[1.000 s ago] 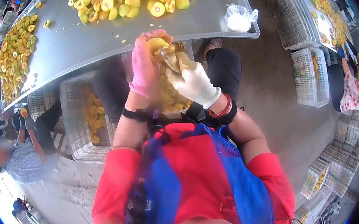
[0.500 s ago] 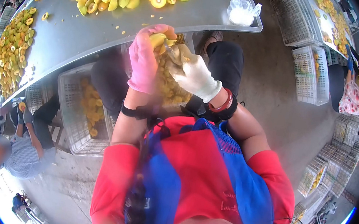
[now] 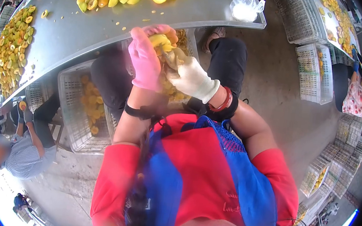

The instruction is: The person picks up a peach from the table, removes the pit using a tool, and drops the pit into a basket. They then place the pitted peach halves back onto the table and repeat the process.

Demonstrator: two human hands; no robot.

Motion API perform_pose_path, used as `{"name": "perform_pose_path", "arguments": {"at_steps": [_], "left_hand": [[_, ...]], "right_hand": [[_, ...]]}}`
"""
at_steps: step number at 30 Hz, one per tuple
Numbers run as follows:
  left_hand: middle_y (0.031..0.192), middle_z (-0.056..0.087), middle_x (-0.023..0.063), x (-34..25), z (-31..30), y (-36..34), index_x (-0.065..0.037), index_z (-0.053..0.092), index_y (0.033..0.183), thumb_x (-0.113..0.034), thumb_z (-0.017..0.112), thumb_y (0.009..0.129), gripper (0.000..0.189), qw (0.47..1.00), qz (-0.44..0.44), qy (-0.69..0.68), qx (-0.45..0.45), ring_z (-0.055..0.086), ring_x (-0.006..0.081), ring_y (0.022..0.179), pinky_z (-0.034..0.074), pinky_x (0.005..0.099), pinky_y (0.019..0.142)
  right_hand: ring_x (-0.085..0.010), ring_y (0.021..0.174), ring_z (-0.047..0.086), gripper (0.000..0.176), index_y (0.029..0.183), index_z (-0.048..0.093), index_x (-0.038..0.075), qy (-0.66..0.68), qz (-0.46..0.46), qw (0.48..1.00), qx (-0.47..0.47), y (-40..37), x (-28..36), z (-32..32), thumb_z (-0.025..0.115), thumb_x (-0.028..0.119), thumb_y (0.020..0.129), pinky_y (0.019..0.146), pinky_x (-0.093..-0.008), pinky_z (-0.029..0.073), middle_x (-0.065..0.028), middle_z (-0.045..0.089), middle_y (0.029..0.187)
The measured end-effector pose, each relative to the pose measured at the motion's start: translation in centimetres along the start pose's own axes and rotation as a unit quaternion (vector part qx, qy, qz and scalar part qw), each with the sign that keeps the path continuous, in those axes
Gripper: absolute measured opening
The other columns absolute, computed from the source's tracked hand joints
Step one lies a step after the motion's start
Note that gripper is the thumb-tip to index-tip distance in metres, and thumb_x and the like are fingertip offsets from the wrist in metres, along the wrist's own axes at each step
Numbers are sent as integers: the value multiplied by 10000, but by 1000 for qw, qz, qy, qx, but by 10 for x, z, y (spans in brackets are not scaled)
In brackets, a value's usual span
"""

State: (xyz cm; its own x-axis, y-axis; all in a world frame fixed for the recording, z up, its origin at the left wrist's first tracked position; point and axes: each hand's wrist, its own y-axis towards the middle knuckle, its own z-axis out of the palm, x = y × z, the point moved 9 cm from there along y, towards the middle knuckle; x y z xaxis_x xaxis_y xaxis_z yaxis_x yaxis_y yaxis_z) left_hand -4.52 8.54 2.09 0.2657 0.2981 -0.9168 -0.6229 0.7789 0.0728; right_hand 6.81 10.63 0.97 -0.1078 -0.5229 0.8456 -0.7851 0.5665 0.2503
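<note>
My pink-gloved left hand (image 3: 144, 62) clamps the yellow oval fruit (image 3: 159, 41), which lies at eleven o'clock from my white-gloved right hand (image 3: 192, 79), whose fingers are curled together against it.

Left hand (image 3: 144, 62) and right hand (image 3: 192, 79) meet, fingers (image 3: 157, 30) curled.

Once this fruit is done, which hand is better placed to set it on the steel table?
Left, probably: the pink-gloved left hand grips the fruit close to the table edge, while the white-gloved right hand holds a small tool.
</note>
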Motion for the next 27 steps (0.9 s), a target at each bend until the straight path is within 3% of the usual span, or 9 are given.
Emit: {"name": "perform_pose_path", "arguments": {"at_steps": [2, 5, 8, 11, 15, 18, 21, 24, 27], "left_hand": [[888, 693, 152, -3, 0, -1, 27, 606, 982, -502, 353, 1069, 592, 999, 26, 23, 5, 643, 211, 794, 524, 323, 761], [887, 693, 152, -8, 2, -4, 25, 603, 983, -473, 365, 1075, 560, 997, 65, 46, 11, 640, 207, 793, 516, 317, 755], [892, 692, 153, -11, 5, -6, 23, 599, 982, -455, 370, 1078, 538, 998, 65, 26, 8, 637, 205, 791, 509, 315, 757], [897, 690, 157, -6, 1, -5, 21, 594, 977, -435, 373, 1081, 518, 997, 70, 22, -3, 634, 206, 786, 509, 317, 755], [902, 688, 166, -11, 1, -9, 19, 595, 984, -412, 374, 1083, 495, 995, 92, 25, -6, 634, 206, 775, 515, 320, 738], [896, 687, 164, -8, 1, -8, 28, 602, 993, -431, 376, 1078, 518, 997, 78, 8, -7, 639, 210, 777, 519, 321, 735], [904, 685, 164, -2, -4, -5, 41, 597, 1009, -458, 387, 1069, 545, 999, -1, -11, -41, 645, 215, 778, 529, 329, 741], [942, 688, 159, -10, -1, -6, 25, 619, 1037, -661, 390, 997, 724, 998, 6, -16, -66, 672, 262, 808, 561, 359, 734], [953, 686, 170, -5, -29, 6, 24, 620, 1045, -646, 386, 1005, 711, 981, -46, -126, -139, 670, 268, 790, 560, 366, 738]], "right_hand": [[-391, 874, 657, 281, 1141, 564, -6, 6, -19, 1000, -4, -1, -1, 1, 617, 26, 867, 737, -401, 534, -200, 620, 1023], [-396, 900, 650, 299, 1144, 562, -12, 167, 47, 984, 52, 4, 4, -1, 616, 20, 852, 760, -397, 535, -211, 616, 1040], [-385, 954, 646, 354, 1202, 554, -10, 46, 23, 999, 13, -1, 5, -2, 608, 18, 853, 814, -386, 523, -204, 628, 1062], [-385, 999, 636, 424, 1272, 536, -6, 82, 14, 996, 18, -1, -2, 2, 601, 24, 854, 855, -390, 510, -206, 632, 1086], [-439, 880, 652, 318, 1139, 530, -18, 119, 0, 992, 40, 2, 0, 3, 625, 85, 854, 737, -452, 529, -234, 649, 949], [-438, 844, 655, 296, 1118, 536, -16, 68, -26, 997, 15, 4, 4, 0, 629, 87, 857, 717, -449, 526, -224, 647, 905], [-427, 807, 658, 272, 1099, 541, -5, 70, -37, 997, -9, 3, 2, 1, 642, 76, 859, 694, -437, 524, -206, 646, 865], [-409, 760, 655, 242, 1075, 540, 9, 98, -21, 992, -76, 2, 11, -11, 656, 56, 867, 668, -416, 520, -188, 639, 825], [-391, 698, 641, 206, 1030, 524, 25, 53, -15, 992, -117, 3, 15, -22, 662, 39, 878, 629, -403, 508, -165, 620, 776]]}}
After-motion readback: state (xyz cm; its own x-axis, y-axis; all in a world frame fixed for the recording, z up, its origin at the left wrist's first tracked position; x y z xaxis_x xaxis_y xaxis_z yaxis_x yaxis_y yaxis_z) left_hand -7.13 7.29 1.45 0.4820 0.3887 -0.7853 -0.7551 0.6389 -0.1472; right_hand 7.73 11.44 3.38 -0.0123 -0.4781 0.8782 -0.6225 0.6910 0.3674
